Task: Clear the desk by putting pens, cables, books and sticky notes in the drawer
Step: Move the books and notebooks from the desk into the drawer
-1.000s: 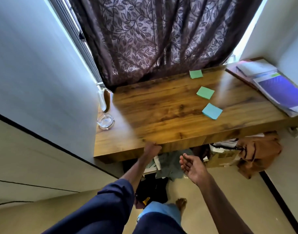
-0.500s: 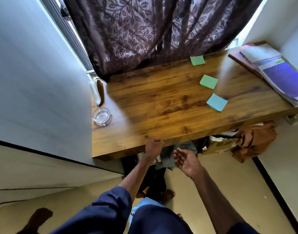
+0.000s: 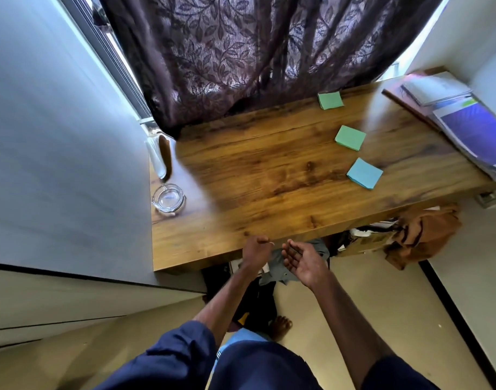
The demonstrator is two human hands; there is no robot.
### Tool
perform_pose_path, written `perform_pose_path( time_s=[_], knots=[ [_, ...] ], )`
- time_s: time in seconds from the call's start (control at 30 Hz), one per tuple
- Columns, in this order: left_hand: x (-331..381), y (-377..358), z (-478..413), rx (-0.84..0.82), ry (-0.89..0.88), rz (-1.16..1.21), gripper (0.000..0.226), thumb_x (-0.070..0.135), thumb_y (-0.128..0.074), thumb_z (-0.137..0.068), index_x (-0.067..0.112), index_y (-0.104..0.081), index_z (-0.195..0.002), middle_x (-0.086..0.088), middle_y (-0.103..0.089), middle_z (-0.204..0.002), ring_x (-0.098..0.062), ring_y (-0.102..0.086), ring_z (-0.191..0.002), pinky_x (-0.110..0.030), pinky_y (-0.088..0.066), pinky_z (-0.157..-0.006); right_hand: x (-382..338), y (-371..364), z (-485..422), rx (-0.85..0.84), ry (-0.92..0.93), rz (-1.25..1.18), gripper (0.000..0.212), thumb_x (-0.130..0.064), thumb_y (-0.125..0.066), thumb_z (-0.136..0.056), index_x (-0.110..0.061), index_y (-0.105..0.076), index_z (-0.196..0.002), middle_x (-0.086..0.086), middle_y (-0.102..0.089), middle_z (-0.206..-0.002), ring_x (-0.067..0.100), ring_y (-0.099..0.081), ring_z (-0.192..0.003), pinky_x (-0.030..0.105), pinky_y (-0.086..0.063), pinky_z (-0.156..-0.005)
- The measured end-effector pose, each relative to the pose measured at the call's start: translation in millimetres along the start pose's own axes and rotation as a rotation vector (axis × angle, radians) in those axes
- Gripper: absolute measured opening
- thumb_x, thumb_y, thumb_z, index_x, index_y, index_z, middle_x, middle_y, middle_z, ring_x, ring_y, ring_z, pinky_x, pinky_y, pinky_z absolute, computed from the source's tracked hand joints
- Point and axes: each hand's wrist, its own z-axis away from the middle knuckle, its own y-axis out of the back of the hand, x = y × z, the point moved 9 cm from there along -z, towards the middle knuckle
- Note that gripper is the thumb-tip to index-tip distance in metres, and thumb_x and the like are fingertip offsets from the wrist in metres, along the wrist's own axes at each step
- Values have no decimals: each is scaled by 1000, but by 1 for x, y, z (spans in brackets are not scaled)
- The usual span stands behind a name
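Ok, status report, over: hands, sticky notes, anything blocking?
Left hand curled at desk front edge, grip unclear; right hand open, palm up. Three sticky pads and books untouched on top. Nothing blocking.

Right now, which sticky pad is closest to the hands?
The blue pad. It's the only blue one; the middle green pad and the far green pad sit farther back.

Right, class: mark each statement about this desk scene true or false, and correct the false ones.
1. On the desk, the blue sticky pad lies nearer the front edge than the green pads. True.
2. The right hand holds a pen. False: its palm is open and empty.
3. The glass ashtray sits at the desk's left end. True.
4. The books are stacked on the floor. False: they lie up at the desk's right end.
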Motion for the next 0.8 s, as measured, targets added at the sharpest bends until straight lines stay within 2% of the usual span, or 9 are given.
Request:
perform_pose_path(
  time_s=[0.13, 0.2, 0.27, 0.37, 0.47, 0.57, 0.63, 0.7, 0.8],
  knots=[
    [-39, -7, 8, -48, 118, 147, 24, 23, -65, -93, 23, -69, -69, 9, -66, -71, -7, -59, -68, -27, -47, -65, 14, 14, -16, 27, -2, -7, 21, -20, -59, -97, -4, -66, -107, 12, -71, -98, 22, -67, -84, 31, -52, -69],
    [-70, -14, 13, -82, 290, 400, 17, 27, -63, -96, 15, -74, -90, -3, -72, -89, -18, -65, -83, -33, -52, -73, 24, 21, -30, 33, -6, -64, 33, -29, -61, -96, -1, -63, -115, 17, -68, -109, 26, -66, -94, 34, -53, -80],
    [-98, -22, 12, -77, 474, 728, 31, 33, -53, -102, 7, -69, -104, -10, -71, -105, -26, -66, -98, -37, -53, -85, 32, 28, -49, 54, -17, -155, 48, -40, -64, -94, 1, -59, -120, 20, -63, -116, 30, -63, -103, 38, -53, -88],
    [-133, -20, -3, 132, 638, 1159, 42, 32, -34, -104, 0, -62, -102, -23, -65, -108, -37, -62, -99, -46, -49, -97, 37, 31, -81, 63, -23, -272, 62, -55, -64, -89, 1, -57, -116, 18, -60, -106, 29, -61, -92, 39, -54, -79],
    [-154, -27, -24, 287, 691, 1371, 49, 30, -24, -100, 3, -61, -84, -22, -66, -86, -36, -60, -85, -49, -45, -99, 33, 28, -114, 29, -4, -362, 66, -63, -65, -83, -3, -58, -109, 12, -58, -86, 25, -58, -76, 38, -51, -69],
    [-170, -41, -36, 356, 710, 1501, 58, 39, -20, -101, 5, -62, -80, -20, -67, -86, -34, -60, -93, -50, -40, -106, 32, 25, -140, -57, 35, -402, 73, -73, -59, -81, -5, -62, -109, 11, -64, -87, 27, -60, -79, 39, -47, -77],
    [-187, -47, -49, 372, 693, 1546, 53, 43, -24, -100, 10, -64, -89, -19, -66, -105, -31, -58, -107, -51, -37, -112, 31, 20, -152, -149, 67, -429, 80, -78, -53, -79, -7, -64, -115, 11, -71, -101, 28, -65, -89, 40, -46, -87],
    [-193, -46, -60, 382, 652, 1578, 47, 46, -31, -98, 17, -67, -106, -11, -67, -118, -29, -62, -116, -54, -35, -112, 28, 21, -161, -186, 79, -445, 86, -80, -50, -79, -11, -61, -130, 9, -69, -126, 29, -62, -116, 44, -40, -107],
    [-194, -42, -62, 378, 613, 1597, 42, 49, -38, -96, 21, -67, -111, -6, -71, -103, -33, -64, -119, -56, -38, -110, 32, 26, -163, -180, 53, -464, 91, -78, -57, -78, -11, -56, -139, 8, -62, -138, 26, -56, -130, 45, -31, -118]
  ],
)
